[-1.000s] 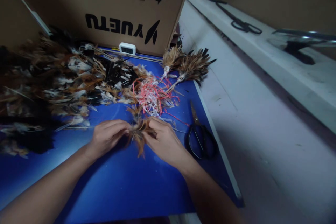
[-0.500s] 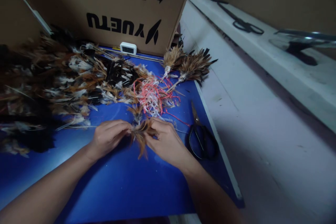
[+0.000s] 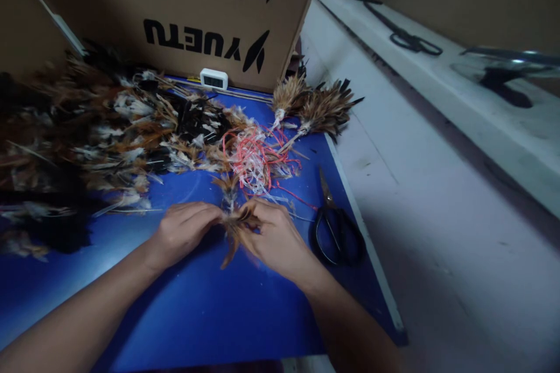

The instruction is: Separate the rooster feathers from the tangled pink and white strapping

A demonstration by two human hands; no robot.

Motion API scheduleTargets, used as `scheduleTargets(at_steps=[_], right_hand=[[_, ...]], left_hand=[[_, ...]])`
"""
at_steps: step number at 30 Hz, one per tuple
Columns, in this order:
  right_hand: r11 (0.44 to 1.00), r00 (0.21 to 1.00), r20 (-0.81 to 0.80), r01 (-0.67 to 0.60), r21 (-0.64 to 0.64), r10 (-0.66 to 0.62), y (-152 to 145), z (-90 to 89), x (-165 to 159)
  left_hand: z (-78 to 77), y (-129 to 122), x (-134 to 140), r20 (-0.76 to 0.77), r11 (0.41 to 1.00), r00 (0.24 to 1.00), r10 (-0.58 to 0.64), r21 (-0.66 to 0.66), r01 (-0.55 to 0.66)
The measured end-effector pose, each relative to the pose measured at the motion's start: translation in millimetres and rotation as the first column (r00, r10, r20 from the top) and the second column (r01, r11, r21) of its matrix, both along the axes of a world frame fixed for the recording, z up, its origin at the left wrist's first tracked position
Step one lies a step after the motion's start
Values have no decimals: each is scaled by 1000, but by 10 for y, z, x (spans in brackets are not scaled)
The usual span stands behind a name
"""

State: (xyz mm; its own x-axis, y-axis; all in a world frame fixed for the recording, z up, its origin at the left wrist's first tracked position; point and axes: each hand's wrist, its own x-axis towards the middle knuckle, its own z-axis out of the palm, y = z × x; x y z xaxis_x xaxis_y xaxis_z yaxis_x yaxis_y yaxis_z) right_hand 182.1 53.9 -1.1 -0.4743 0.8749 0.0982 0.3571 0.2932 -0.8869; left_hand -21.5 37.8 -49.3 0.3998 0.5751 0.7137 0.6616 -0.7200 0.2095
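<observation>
My left hand (image 3: 186, 232) pinches the quill ends of a few brown feathers (image 3: 231, 239) above the blue table. From the other side, my right hand (image 3: 275, 239) grips the same feathers between thumb and fingers, their brown vanes poking out between the two hands. Just beyond my fingertips a small tuft of brown feathers (image 3: 227, 185) lies on the table. Behind it is a tangle of pink and clear string (image 3: 254, 160). To the right of my right hand rest scissors with black handles (image 3: 335, 233), blades pointing away.
A large heap of brown, black and white feathers (image 3: 109, 134) covers the table's left and back. Two tied feather bundles (image 3: 321, 108) lie at the back right. Behind stand a cardboard box (image 3: 196, 0) and a small white digital display (image 3: 214, 78). More scissors (image 3: 411, 41) lie on the ledge.
My hands have stayed almost in place, the right shifting slightly. The feathers between them have been drawn together, and the hanging tips have swung a little left.
</observation>
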Motion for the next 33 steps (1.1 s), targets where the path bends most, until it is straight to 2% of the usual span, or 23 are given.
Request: scheduleTargets(at_steps=[8,14,20,30,33], right_hand=[[984,986,-161,21,-175,-50,-16,-75,-51],[981,982,-165,64,-184,-95,-38,-50,-84],[963,975,-197,51,-266,-107,-38,-65,-78],[976,954,-295,-8,-219,-58,-18,-60,-54],[975,959,-281,-24,-220,-40,-15,-55,-47]], left_hand=[[-45,-17,-19,-1,999,1000,-12,37,12],[-43,-28,-31,-20,999,1000,-10,42,11],[-37,-48,-45,-58,1000,998,-7,11,8],[-42,-24,-18,-48,999,999,0,52,2],[-15,-23,10,-37,999,999,25,33,-24]])
